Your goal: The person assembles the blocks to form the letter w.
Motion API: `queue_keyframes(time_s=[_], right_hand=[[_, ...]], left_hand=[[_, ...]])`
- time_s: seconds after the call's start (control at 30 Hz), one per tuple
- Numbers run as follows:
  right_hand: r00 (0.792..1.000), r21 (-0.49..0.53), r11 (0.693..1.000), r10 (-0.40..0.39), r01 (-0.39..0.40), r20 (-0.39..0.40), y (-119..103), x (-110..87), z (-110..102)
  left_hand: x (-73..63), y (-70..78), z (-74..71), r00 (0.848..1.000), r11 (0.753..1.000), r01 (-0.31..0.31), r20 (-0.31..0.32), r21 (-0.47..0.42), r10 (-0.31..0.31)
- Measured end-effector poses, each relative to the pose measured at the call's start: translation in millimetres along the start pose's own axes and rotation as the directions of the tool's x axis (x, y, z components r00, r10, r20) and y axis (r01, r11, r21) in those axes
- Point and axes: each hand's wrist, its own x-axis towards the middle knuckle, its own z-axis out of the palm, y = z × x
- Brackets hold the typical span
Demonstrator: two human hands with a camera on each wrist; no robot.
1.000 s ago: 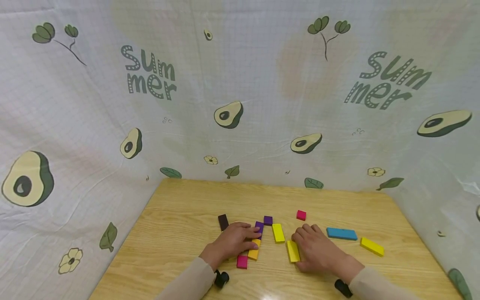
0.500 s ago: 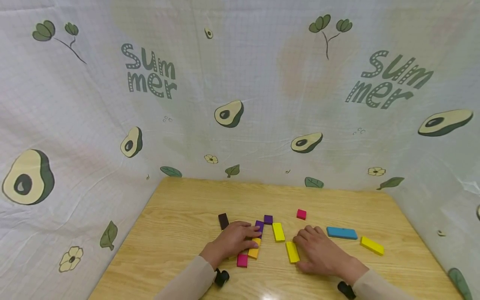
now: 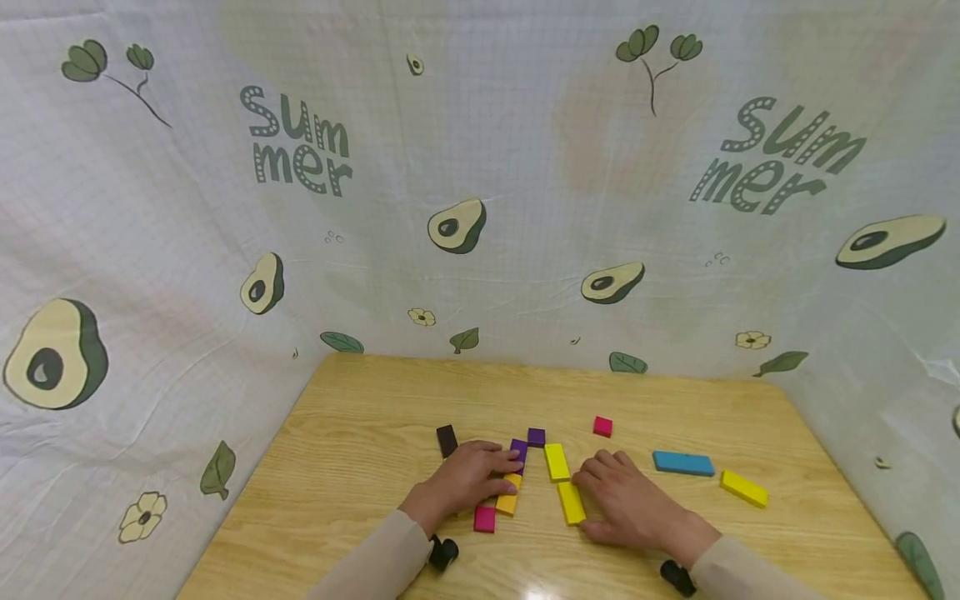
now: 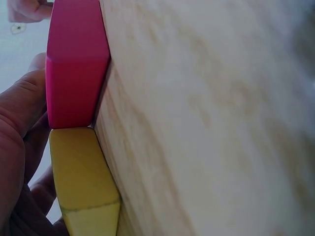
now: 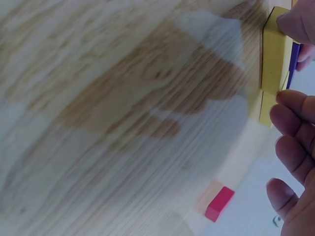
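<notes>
My left hand (image 3: 468, 477) rests over a row of blocks, its fingertips touching a purple block (image 3: 519, 449) and an orange block (image 3: 507, 505). A magenta block (image 3: 484, 520) lies by its thumb side; the left wrist view has it end to end with a yellow block (image 4: 86, 172) under the palm. My right hand (image 3: 630, 504) holds another yellow block (image 3: 569, 504) flat on the table, thumb at the near end and index finger at the far end. That block's far end meets an upper yellow block (image 3: 557, 462). Some blocks under the left hand are hidden.
A dark brown block (image 3: 447, 442) sticks out beyond the left hand. Farther back are a small purple block (image 3: 536, 437) and a small red block (image 3: 602, 426). To the right lie a blue block (image 3: 683, 463) and a yellow bar (image 3: 744, 489). A printed cloth (image 3: 525, 275) surrounds the table.
My right hand has shifted left with the yellow block, bringing it up against the upper yellow block's near end. The left hand has stayed in place.
</notes>
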Motion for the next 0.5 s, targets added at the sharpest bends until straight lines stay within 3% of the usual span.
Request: queue_keyframes(time_s=[0.5], right_hand=[[0.999,-0.035,0.999,-0.042,0.041,-0.022,-3.6,4.1,-1.1]], left_hand=[[0.3,-0.3,0.3,1.000,1.000,0.006,0.002,0.003,-0.006]])
